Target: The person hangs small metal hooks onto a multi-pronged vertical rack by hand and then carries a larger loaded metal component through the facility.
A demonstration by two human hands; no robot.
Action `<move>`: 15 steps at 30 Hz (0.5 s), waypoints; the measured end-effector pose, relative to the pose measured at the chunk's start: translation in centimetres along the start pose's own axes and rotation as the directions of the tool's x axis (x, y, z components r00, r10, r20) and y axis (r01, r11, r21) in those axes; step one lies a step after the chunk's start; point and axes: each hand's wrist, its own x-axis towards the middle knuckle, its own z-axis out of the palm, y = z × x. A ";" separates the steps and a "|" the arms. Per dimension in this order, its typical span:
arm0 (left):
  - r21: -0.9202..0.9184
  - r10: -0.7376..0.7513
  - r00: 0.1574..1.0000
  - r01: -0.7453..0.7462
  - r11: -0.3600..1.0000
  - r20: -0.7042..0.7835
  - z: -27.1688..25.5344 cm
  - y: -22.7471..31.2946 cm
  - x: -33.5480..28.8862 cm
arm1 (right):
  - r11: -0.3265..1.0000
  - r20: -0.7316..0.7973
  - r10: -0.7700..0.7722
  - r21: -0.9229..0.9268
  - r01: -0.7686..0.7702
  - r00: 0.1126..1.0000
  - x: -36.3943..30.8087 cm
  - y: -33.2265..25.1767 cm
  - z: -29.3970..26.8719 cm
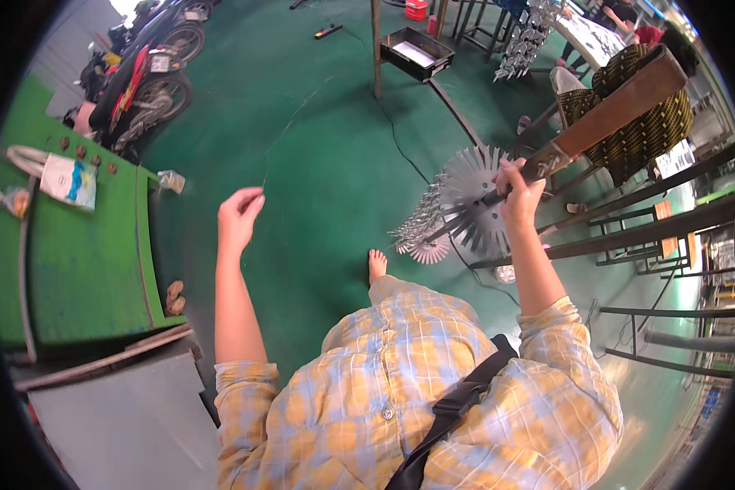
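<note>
Green-painted, the low flat table (pixel 82 261) fills the left side, with a white printed bag (pixel 69 181) lying near its far edge and parked motorbikes (pixel 139 82) standing beyond it on the green floor (pixel 318 163). To its right the left hand (pixel 238 216) is raised with thumb and forefinger pressed together on a thin, pale wire (pixel 290 122) (barely visible), which runs up and away from the fingertips toward the top of the view. A bare foot (pixel 376 265) shows on the floor below, above the yellow-checked shirt (pixel 416 384). Further right, a string of shiny, saw-toothed metal discs (pixel 453 216) hangs in the air; its long axis slants from lower left, where the smaller discs trail, up to the upper right, where the largest disc faces the camera. The right hand (pixel 520 194) is closed in a fist around the rod at the upper end of that string, just beside a brown wooden beam (pixel 621 102) that slants up to the right. Dark metal frames (pixel 645 233) stand at the far right.
</note>
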 end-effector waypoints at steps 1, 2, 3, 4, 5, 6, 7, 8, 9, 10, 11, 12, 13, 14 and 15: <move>-0.018 0.053 0.998 -0.052 0.998 0.034 1.0 1.8 2.6 | 0.999 -0.007 0.003 -0.034 -0.003 1.000 0.6 0.9 0.5; -0.006 0.109 0.990 -0.109 0.994 0.085 2.0 4.6 4.7 | 0.999 -0.003 0.006 -0.041 -0.007 1.000 1.2 1.5 0.8; -0.001 0.163 0.978 -0.164 0.986 0.130 3.1 7.4 6.4 | 0.999 -0.021 0.010 -0.048 -0.011 1.000 1.7 2.1 1.3; -0.036 0.179 0.965 -0.175 0.984 0.193 3.9 9.8 8.0 | 0.999 -0.031 0.021 -0.048 -0.023 0.999 2.2 2.6 1.9; -0.072 0.198 0.946 -0.185 0.980 0.255 4.8 11.9 9.7 | 0.998 -0.040 0.030 -0.047 -0.032 0.999 2.8 3.2 2.3; -0.076 0.204 0.940 -0.190 0.979 0.274 5.8 14.0 11.1 | 0.998 -0.034 0.024 -0.061 -0.026 0.999 3.5 4.2 2.3; -0.111 0.335 0.887 -0.316 0.942 0.317 7.3 16.0 12.3 | 0.997 -0.052 0.021 -0.070 -0.024 0.998 4.3 4.4 2.3; -0.153 0.460 0.812 -0.434 0.888 0.360 8.5 17.6 13.4 | 0.996 -0.081 0.042 -0.078 -0.049 0.996 4.6 4.8 3.0; -0.191 0.520 0.760 -0.485 0.853 0.390 9.6 19.1 14.4 | 0.994 -0.103 0.064 -0.084 -0.073 0.993 4.9 5.2 3.5; -0.231 0.577 0.704 -0.532 0.815 0.414 10.6 20.5 15.1 | 0.993 -0.096 0.070 -0.085 -0.078 0.993 5.1 5.6 3.5; -0.289 0.630 0.651 -0.561 0.775 0.424 11.9 21.8 15.8 | 0.994 -0.114 0.059 -0.089 -0.069 0.992 5.6 6.1 3.6; -0.350 0.680 0.593 -0.585 0.732 0.431 13.2 22.9 16.4 | 0.994 -0.137 0.073 -0.075 -0.084 0.988 6.0 6.6 3.7; -0.383 0.721 0.530 -0.614 0.690 0.446 14.6 23.8 17.2 | 0.994 -0.158 0.087 -0.059 -0.097 0.984 6.4 7.0 3.9; -0.427 0.742 0.479 -0.612 0.666 0.470 16.1 24.8 17.6 | 0.994 -0.175 0.081 -0.055 -0.092 0.981 7.2 6.9 3.8; -0.471 0.762 0.424 -0.607 0.641 0.491 17.6 25.6 17.8 | 0.995 -0.193 0.064 -0.063 -0.078 0.979 7.8 7.1 3.7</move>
